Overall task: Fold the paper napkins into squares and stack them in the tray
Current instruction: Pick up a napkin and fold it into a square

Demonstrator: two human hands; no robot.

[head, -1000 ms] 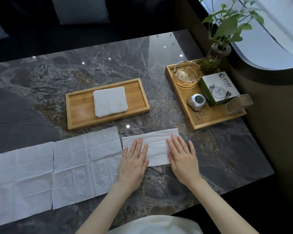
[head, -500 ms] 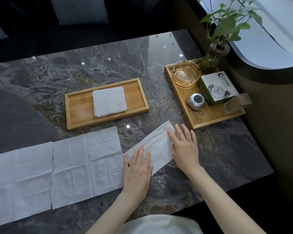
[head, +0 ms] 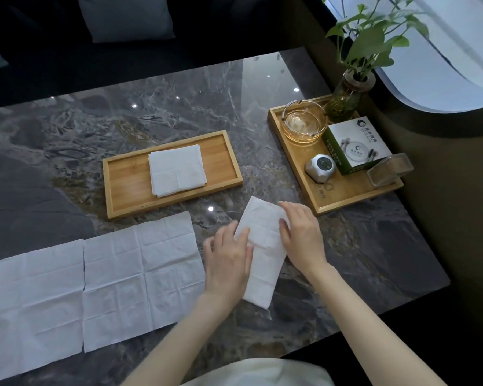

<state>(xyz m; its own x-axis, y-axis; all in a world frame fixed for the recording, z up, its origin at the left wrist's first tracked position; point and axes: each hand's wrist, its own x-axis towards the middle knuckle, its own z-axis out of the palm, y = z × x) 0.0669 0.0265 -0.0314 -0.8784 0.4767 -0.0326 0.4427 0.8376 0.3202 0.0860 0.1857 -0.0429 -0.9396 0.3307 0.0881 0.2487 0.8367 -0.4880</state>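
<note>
A white napkin folded into a long strip lies on the marble table, its length running almost away from me. My left hand presses flat on its left edge. My right hand holds its right edge near the far end, fingertips curled onto the paper. A stack of square-folded napkins rests in the bamboo tray beyond my hands. Two unfolded napkins lie flat to the left: one next to my left hand, one at the table's left edge.
A second bamboo tray at the right holds a glass ashtray, a green-and-white box, a small white device, a clear holder and a plant in a glass vase. The table's right edge and a wall lie close beyond.
My hands have turned the folded strip from lying across in front of me to pointing nearly away from me. The far end swung toward the tray; my left hand slid along with it.
</note>
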